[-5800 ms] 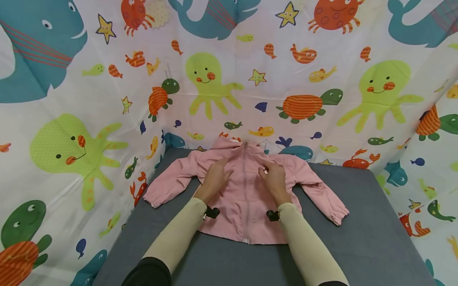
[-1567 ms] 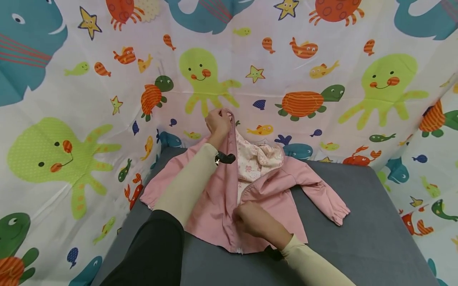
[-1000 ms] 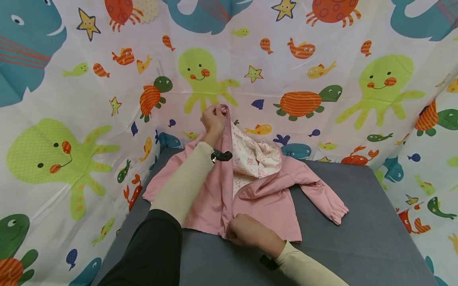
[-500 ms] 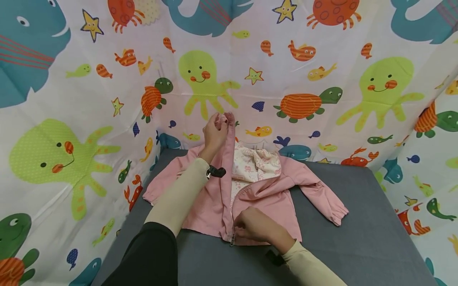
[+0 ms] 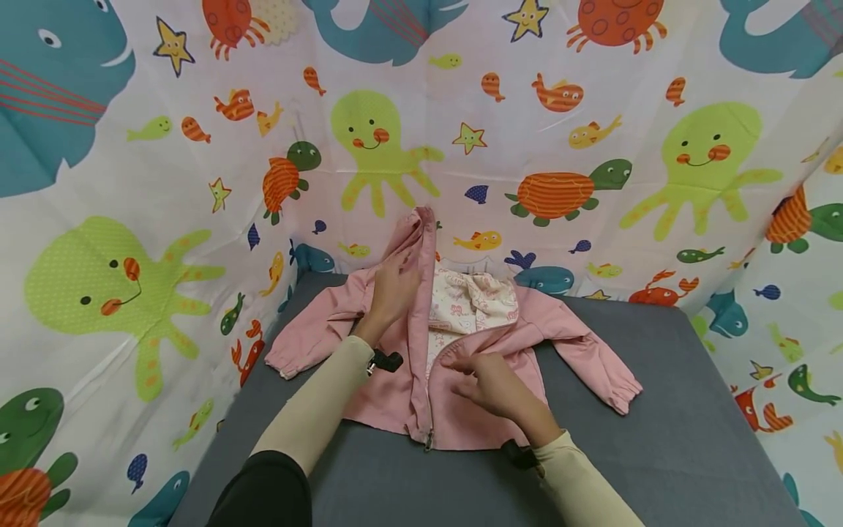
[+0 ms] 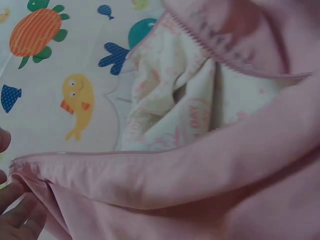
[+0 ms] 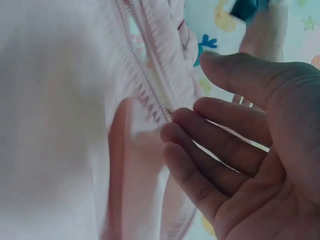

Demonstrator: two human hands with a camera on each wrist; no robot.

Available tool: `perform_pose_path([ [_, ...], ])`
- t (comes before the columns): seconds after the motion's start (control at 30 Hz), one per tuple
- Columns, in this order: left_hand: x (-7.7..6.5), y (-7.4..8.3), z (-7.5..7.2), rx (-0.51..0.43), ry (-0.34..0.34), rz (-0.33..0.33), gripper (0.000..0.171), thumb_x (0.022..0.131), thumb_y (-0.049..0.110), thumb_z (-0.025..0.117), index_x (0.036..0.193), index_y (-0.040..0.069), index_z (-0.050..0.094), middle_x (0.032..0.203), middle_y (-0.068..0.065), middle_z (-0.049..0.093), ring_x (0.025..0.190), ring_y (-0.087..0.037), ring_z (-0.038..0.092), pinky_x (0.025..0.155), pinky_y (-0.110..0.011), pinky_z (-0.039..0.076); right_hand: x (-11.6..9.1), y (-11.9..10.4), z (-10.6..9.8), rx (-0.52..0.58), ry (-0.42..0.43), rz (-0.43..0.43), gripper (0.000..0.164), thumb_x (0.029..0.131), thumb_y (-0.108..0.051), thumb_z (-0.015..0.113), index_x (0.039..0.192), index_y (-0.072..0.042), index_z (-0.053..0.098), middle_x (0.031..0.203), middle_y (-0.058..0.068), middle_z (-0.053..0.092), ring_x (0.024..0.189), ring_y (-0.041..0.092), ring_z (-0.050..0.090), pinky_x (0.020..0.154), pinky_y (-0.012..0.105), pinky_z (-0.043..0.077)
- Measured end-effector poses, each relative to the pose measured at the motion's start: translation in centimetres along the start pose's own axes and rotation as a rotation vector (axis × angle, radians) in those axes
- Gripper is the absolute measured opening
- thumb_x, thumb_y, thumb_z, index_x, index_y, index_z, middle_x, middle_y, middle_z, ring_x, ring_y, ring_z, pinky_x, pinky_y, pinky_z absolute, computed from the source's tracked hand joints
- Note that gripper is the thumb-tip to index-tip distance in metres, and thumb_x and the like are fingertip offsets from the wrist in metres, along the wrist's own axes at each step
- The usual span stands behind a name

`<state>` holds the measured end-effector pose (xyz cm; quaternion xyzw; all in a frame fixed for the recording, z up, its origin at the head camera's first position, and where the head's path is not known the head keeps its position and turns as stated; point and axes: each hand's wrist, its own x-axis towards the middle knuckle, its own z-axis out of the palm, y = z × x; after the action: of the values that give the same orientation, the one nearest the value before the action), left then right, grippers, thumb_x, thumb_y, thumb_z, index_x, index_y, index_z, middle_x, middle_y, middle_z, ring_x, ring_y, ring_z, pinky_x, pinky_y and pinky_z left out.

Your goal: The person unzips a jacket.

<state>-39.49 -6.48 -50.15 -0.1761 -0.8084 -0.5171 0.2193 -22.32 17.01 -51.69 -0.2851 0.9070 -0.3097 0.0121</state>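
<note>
A small pink hooded jacket [image 5: 487,410] lies front up, its zipper parted from the neck down to near the hem. The zipper slider [image 5: 429,439] sits at the bottom edge. Inside, a cream printed lining [image 5: 470,304] shows. The left front edge stands raised in a peak. My left hand [image 5: 395,289] is beside that raised panel, fingers loosely extended; in the left wrist view its fingers [image 6: 22,215] are near the jacket's corner, and contact is hard to tell. My right hand [image 5: 490,380] hovers over the other front panel, fingers relaxed and holding nothing.
The jacket rests on a grey table [image 5: 658,454]. A white curtain [image 5: 421,44] printed with sea animals hangs behind and along both sides. One jacket sleeve [image 5: 596,362] stretches to the right, the other sleeve [image 5: 309,337] to the left.
The zipped jacket is now unzipped almost to the hem. My left hand has let go of the raised edge and come down; my right hand has released the zipper slider and moved up.
</note>
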Motion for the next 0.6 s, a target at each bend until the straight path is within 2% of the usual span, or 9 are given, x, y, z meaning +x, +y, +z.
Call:
perform_pose_path([
  [0.1, -2.1, -0.3, -0.4, 0.031, -0.046, -0.042, 0.053, 0.103, 0.016, 0.073, 0.153, 0.001, 0.062, 0.150, -0.022, 0.066, 0.136, -0.042, 0.065, 0.110, -0.061, 0.054, 0.0, 0.7, 0.1, 0.001, 0.047, -0.002, 0.034, 0.099, -0.016, 0.081, 0.133, -0.012, 0.079, 0.120, 0.010, 0.082, 0.087, 0.019, 0.074, 0.074, 0.029, 0.056],
  [0.17, -3.3, -0.6, -0.7, 0.032, -0.079, -0.046, 0.054, 0.104, 0.017, 0.073, 0.153, -0.002, 0.061, 0.149, -0.024, 0.066, 0.137, -0.043, 0.065, 0.111, -0.061, 0.054, 0.1, 1.1, 0.3, -0.008, 0.085, 0.012, 0.035, 0.097, -0.015, 0.084, 0.132, -0.009, 0.080, 0.118, 0.011, 0.082, 0.084, 0.017, 0.072, 0.071, 0.026, 0.054],
  [0.3, -5.6, -1.2, -1.0, 0.028, -0.108, -0.040, 0.053, 0.104, 0.016, 0.073, 0.152, -0.003, 0.061, 0.147, -0.026, 0.068, 0.134, -0.046, 0.067, 0.111, -0.062, 0.054, 0.0, 1.7, 0.5, -0.005, 0.137, 0.065, 0.045, 0.094, -0.013, 0.087, 0.137, -0.004, 0.077, 0.122, 0.015, 0.082, 0.080, 0.013, 0.069, 0.068, 0.025, 0.052],
  [0.4, -7.3, -1.7, -1.0, 0.032, -0.119, -0.031, 0.052, 0.104, 0.016, 0.074, 0.151, -0.002, 0.062, 0.146, -0.024, 0.068, 0.131, -0.046, 0.068, 0.110, -0.060, 0.055, 0.0, 2.0, 0.7, -0.005, 0.149, 0.095, 0.045, 0.093, -0.012, 0.087, 0.137, -0.004, 0.077, 0.121, 0.015, 0.082, 0.077, 0.012, 0.064, 0.068, 0.025, 0.050],
  [0.5, -8.9, -2.1, -0.9, 0.065, -0.123, -0.019, 0.051, 0.102, 0.016, 0.076, 0.148, -0.003, 0.065, 0.145, -0.023, 0.070, 0.126, -0.045, 0.072, 0.107, -0.059, 0.058, -0.1, 2.1, 1.0, -0.005, 0.157, 0.104, 0.043, 0.093, -0.009, 0.085, 0.135, -0.003, 0.077, 0.120, 0.016, 0.082, 0.079, 0.016, 0.068, 0.068, 0.026, 0.051],
  [0.6, -10.5, -2.3, -0.9, 0.097, -0.129, -0.010, 0.049, 0.101, 0.018, 0.077, 0.144, -0.003, 0.068, 0.141, -0.023, 0.072, 0.122, -0.043, 0.074, 0.103, -0.058, 0.059, -0.3, 2.1, 1.2, 0.006, 0.168, 0.106, 0.043, 0.093, -0.007, 0.084, 0.134, -0.001, 0.077, 0.123, 0.017, 0.081, 0.093, 0.024, 0.077, 0.073, 0.031, 0.057],
])
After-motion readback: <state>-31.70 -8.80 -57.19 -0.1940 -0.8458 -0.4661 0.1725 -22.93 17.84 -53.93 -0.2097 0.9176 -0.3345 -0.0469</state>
